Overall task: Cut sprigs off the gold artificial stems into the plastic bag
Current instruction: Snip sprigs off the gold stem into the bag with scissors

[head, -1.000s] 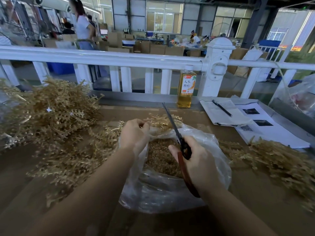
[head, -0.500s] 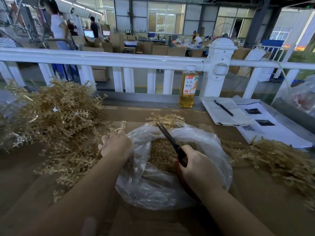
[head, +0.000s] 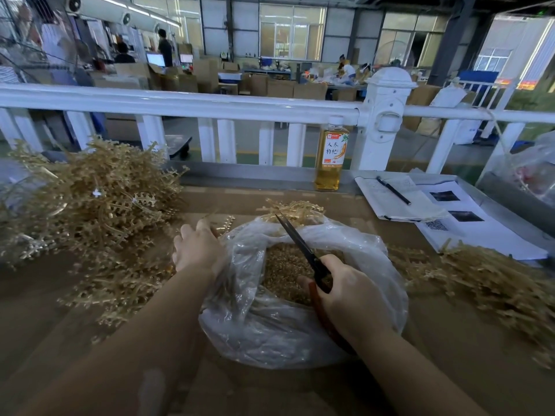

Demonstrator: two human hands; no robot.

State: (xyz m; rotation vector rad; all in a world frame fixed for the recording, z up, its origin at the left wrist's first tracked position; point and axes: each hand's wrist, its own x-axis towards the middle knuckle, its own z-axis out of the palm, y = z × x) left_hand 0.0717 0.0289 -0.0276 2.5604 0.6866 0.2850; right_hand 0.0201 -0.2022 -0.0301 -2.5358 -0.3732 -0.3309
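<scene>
a wide brown table (head: 450,340) fills the near half of my view, with a white railing (head: 210,105) running across its far edge and a busy workshop beyond it. on the left of the table sits a big tangled heap of gold artificial stems (head: 99,199), and a flatter spread of gold stems (head: 486,283) lies on the right. in the middle, just in front of me, a clear plastic bag (head: 270,334) stands open, holding a bed of small gold sprigs (head: 282,265). a small bunch of gold pieces (head: 295,210) lies just beyond the bag's far rim. at the far right are white papers (head: 480,232) and an open notebook (head: 396,202) with a black pen (head: 393,190) on it. a bottle of amber drink (head: 329,154) stands upright against the railing. my right hand (head: 351,298) is over the near right of the bag's mouth, fingers curled round the red handles of my scissors (head: 303,250), whose dark blades point up and away to the left over the sprigs. my left hand (head: 199,249) rests at the bag's left rim beside the big heap, back upward, fingers bent down out of sight; i cannot tell whether they grasp anything.
</scene>
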